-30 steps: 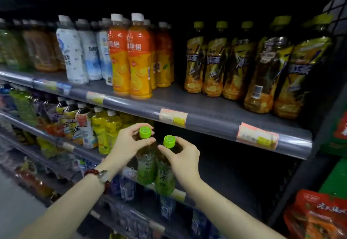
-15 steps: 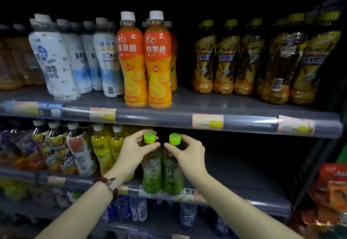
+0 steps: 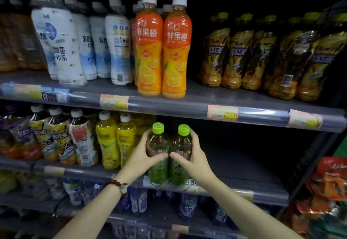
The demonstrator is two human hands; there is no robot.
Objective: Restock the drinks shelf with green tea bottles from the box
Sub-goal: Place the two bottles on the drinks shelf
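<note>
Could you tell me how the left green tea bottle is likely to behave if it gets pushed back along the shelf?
The left green tea bottle looks full, so probably heavy for its size. It is tall and narrow, so a push near the green cap may tip it; lower is safer. The left hand grips its smooth, probably slippery plastic.

Two green tea bottles (image 3: 169,156) (lime caps) stand upright, touching — at the shelf (image 3: 253,188) front edge.

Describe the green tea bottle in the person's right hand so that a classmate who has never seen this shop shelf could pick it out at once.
Find the middle shelf, mostly bare on its right. At its front edge stand two green-capped bottles, touching. The right hand grips the right green tea bottle; it borders the bare stretch, while the left green tea bottle neighbours the yellow bottles.
</note>
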